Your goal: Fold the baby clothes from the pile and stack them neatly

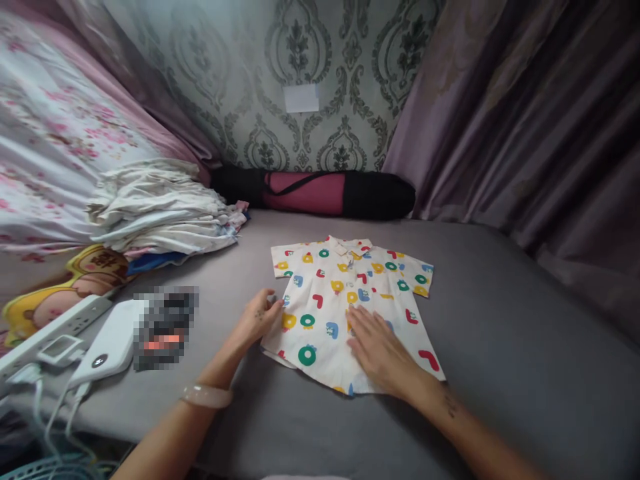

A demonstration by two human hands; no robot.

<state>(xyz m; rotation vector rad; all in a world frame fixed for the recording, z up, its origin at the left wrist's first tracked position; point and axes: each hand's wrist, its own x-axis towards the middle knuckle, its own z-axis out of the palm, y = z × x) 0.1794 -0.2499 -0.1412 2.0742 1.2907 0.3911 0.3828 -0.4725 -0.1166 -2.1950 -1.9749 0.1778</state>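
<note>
A small white short-sleeved shirt with colourful letter prints lies spread out, front up, its collar pointing away from me. My left hand is at the shirt's left edge, thumb and fingers apart, with the fingertips at the side seam. On the lower middle of the shirt my right hand rests palm down, its fingers stretched out across the front. The cloth beneath the right palm is hidden.
Grey sheet lies under everything. A pile of folded clothes, a white power bank, a power strip with cables and a yellow cushion are at left. A black and red bag lies along the wall.
</note>
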